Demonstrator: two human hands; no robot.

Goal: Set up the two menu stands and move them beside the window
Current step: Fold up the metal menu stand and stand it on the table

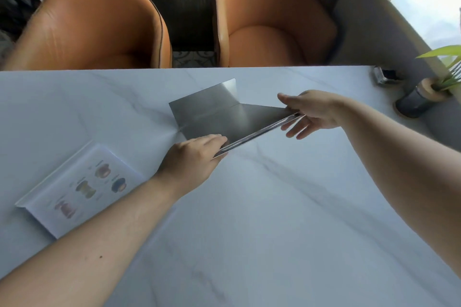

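Note:
A clear acrylic menu stand (219,117) with a grey, shiny face is tilted up over the middle of the white marble table (274,207). My left hand (192,162) grips its near left corner. My right hand (311,112) holds its right end, thumb on top and fingers spread underneath. The stand's far edge rests on or close to the table. A second menu stand (79,189) lies flat at the left, showing a white sheet with several pictures of desserts.
Two orange leather chairs (99,27) (272,17) stand behind the table's far edge. At the far right are a dark pot with a green plant (419,99), a small dark holder (384,76), and the bright window (429,0).

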